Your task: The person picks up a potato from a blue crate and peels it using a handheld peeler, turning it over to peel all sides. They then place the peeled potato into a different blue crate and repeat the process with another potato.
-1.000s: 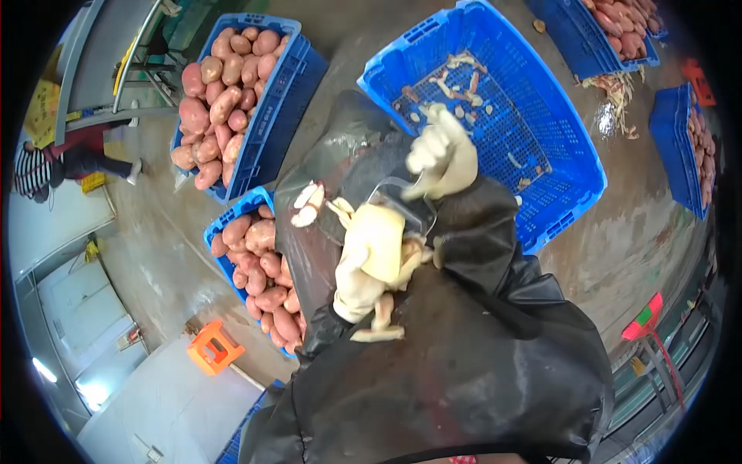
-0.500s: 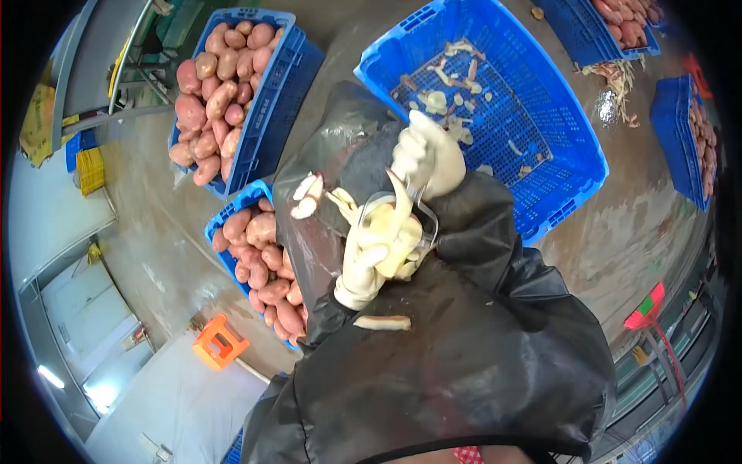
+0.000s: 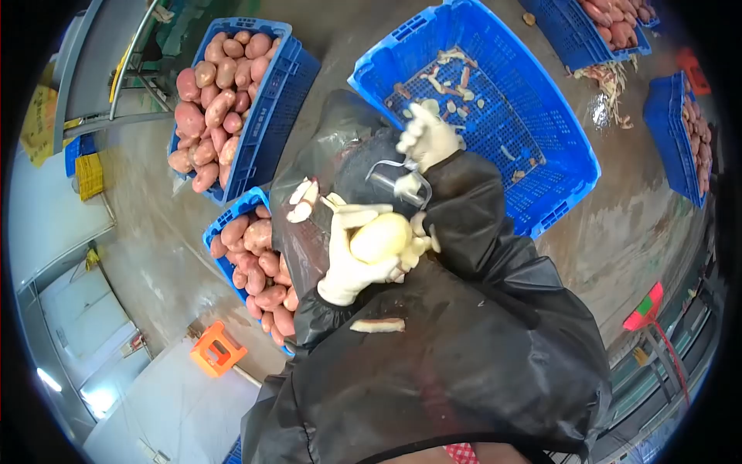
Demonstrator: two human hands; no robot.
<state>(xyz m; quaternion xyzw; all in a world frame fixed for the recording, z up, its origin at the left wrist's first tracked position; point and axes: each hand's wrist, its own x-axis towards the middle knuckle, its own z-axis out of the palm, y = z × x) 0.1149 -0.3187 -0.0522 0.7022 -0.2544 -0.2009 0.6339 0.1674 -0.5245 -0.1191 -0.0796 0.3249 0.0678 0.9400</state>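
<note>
My left hand [image 3: 340, 267], in a white glove, is closed around a peeled, pale yellow potato [image 3: 381, 238] over my lap. My gloved right hand [image 3: 430, 138] is just above it, closed on a peeler [image 3: 400, 184] with a wide metal frame. The peeler is apart from the potato. Loose peelings bunch beside the potato near my left fingers. On my black apron [image 3: 464, 356] lie a strip of peel [image 3: 377, 325] and some more peelings [image 3: 303, 201].
A blue crate [image 3: 556, 147] with scattered peelings stands ahead to the right. Unpeeled potatoes fill a crate [image 3: 267, 116] at upper left and another [image 3: 255, 263] by my left side. More filled crates stand at right. An orange stool [image 3: 219, 349] is at lower left.
My right hand has lifted the peeler away from the potato. The long strip of peel no longer hangs at the peeler, and the potato's smooth surface shows more fully.
</note>
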